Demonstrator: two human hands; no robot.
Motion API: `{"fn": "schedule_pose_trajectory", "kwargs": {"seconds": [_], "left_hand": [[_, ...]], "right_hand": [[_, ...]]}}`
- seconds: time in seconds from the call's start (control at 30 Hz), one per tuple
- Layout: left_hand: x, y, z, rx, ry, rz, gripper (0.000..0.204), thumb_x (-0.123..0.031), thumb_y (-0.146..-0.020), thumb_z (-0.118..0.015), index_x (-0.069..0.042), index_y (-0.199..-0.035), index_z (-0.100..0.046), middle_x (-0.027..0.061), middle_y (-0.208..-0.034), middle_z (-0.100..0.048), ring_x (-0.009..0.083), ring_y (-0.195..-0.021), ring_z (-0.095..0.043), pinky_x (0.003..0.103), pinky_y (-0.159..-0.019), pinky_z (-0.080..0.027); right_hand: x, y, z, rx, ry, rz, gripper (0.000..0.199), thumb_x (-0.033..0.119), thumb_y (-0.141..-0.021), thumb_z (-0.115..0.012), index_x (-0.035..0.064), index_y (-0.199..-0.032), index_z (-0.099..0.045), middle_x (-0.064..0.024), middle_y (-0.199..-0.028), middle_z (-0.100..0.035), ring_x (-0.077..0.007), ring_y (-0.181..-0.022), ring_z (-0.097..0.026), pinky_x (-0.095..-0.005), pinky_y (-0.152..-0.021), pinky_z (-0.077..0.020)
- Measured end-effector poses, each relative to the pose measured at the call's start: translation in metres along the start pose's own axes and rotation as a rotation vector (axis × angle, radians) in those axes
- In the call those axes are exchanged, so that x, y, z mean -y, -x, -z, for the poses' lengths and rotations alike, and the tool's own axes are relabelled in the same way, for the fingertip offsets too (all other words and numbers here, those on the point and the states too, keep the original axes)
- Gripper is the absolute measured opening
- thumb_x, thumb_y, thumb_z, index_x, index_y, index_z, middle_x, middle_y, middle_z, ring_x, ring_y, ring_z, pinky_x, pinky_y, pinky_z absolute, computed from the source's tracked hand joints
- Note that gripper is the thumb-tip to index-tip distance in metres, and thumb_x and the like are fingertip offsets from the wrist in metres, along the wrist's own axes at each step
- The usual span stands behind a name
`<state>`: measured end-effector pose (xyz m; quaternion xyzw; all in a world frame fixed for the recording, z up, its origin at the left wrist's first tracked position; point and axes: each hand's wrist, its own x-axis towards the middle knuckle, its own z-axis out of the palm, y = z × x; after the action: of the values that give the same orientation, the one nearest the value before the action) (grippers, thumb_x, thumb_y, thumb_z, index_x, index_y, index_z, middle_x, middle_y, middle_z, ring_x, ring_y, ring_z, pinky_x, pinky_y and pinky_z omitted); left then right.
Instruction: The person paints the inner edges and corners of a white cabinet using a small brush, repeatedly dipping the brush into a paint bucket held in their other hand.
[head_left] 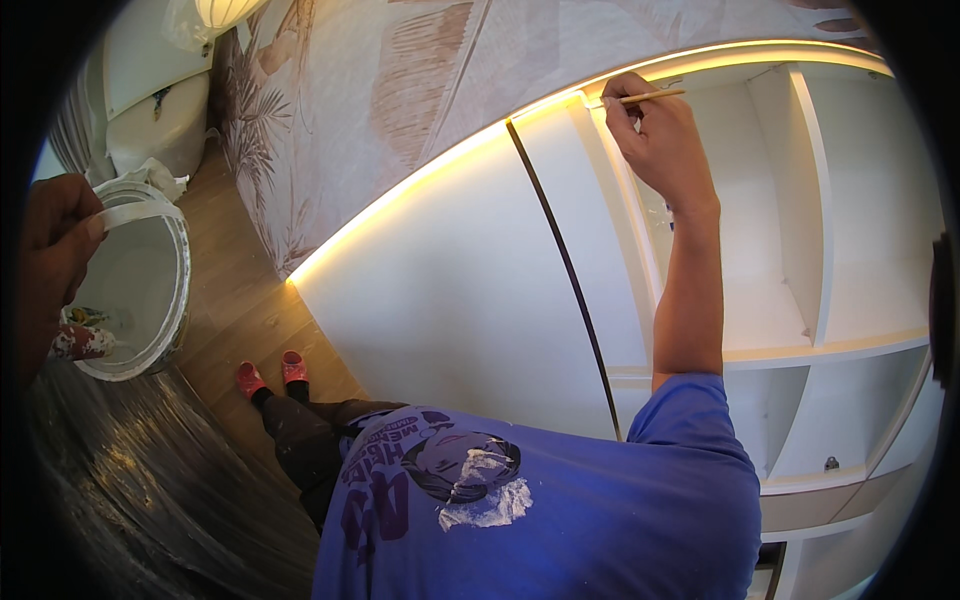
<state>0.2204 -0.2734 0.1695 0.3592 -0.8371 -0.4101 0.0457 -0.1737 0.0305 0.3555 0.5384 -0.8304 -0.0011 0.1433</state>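
My right hand [660,140] is closed on the wooden handle of a slim paintbrush [655,96]. The brush's tip is at the upper edge of a white cabinet [420,270], right by a glowing light strip [400,186]; whether it touches is hard to make out. At the far left, my left hand [62,240] grips the pale strap handle of a white plastic bucket [180,270]. Inside the bucket rests a tool with a reddish, white-spattered handle [85,342]; its working end is hidden.
Open white shelves [770,200] with dividers stand to the right. A patterned wall [350,90] runs behind the cabinet. Dark plastic sheeting [150,480] hangs or lies at lower left, beside the wood-look floor [230,310]. A white toilet [160,125] stands at upper left.
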Motion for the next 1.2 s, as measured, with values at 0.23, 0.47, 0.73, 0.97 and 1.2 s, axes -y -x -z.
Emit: {"fn": "schedule_pose_trajectory", "kwargs": {"seconds": [0.23, 0.47, 0.73, 0.97, 1.2], "left_hand": [[0.001, -0.001, -0.002, -0.005, 0.008, -0.002, 0.015, -0.017, -0.103, -0.055, -0.004, -0.096, -0.058, -0.0028, -0.064, -0.043, 0.0059, -0.055, -0.039, 0.026, -0.051, -0.033], [0.003, -0.002, -0.003, -0.002, 0.016, -0.002, 0.014, -0.016, -0.102, -0.056, -0.004, -0.096, -0.058, -0.0027, -0.064, -0.043, 0.0060, -0.056, -0.039, 0.026, -0.052, -0.034], [0.001, -0.004, 0.000, 0.003, 0.012, -0.003, 0.013, -0.015, -0.102, -0.056, -0.004, -0.096, -0.059, -0.0026, -0.065, -0.044, 0.0061, -0.056, -0.040, 0.026, -0.052, -0.034], [-0.002, -0.003, -0.005, 0.009, 0.020, -0.002, 0.012, -0.015, -0.102, -0.057, -0.004, -0.097, -0.059, -0.0025, -0.065, -0.044, 0.0062, -0.056, -0.040, 0.026, -0.052, -0.034], [0.003, -0.003, -0.005, -0.009, 0.032, -0.007, 0.012, -0.014, -0.102, -0.057, -0.003, -0.097, -0.059, -0.0025, -0.065, -0.044, 0.0063, -0.056, -0.040, 0.026, -0.053, -0.034]], "right_hand": [[0.004, -0.007, -0.003, -0.025, -0.013, 0.039, 0.014, 0.012, -0.097, -0.059, -0.0009, -0.096, -0.066, -0.0113, -0.062, -0.058, -0.0202, -0.055, -0.051, -0.0362, -0.057, -0.0424], [0.004, 0.003, 0.000, 0.011, 0.008, -0.016, 0.015, 0.013, -0.098, -0.060, -0.0004, -0.096, -0.066, -0.0089, -0.060, -0.056, -0.0163, -0.051, -0.047, -0.0338, -0.054, -0.0407], [0.004, 0.023, 0.010, 0.050, 0.034, -0.062, 0.015, 0.013, -0.097, -0.060, -0.0004, -0.093, -0.066, -0.0087, -0.057, -0.053, -0.0159, -0.049, -0.045, -0.0336, -0.053, -0.0400], [0.005, 0.028, 0.013, -0.038, -0.026, 0.016, 0.013, 0.012, -0.097, -0.062, 0.0002, -0.097, -0.067, -0.0094, -0.069, -0.063, -0.0171, -0.053, -0.050, -0.0332, -0.056, -0.0433], [0.001, 0.014, 0.002, -0.069, -0.039, 0.057, 0.012, 0.011, -0.097, -0.063, 0.0005, -0.098, -0.068, -0.0103, -0.077, -0.067, -0.0175, -0.056, -0.053, -0.0329, -0.058, -0.0451]]}}
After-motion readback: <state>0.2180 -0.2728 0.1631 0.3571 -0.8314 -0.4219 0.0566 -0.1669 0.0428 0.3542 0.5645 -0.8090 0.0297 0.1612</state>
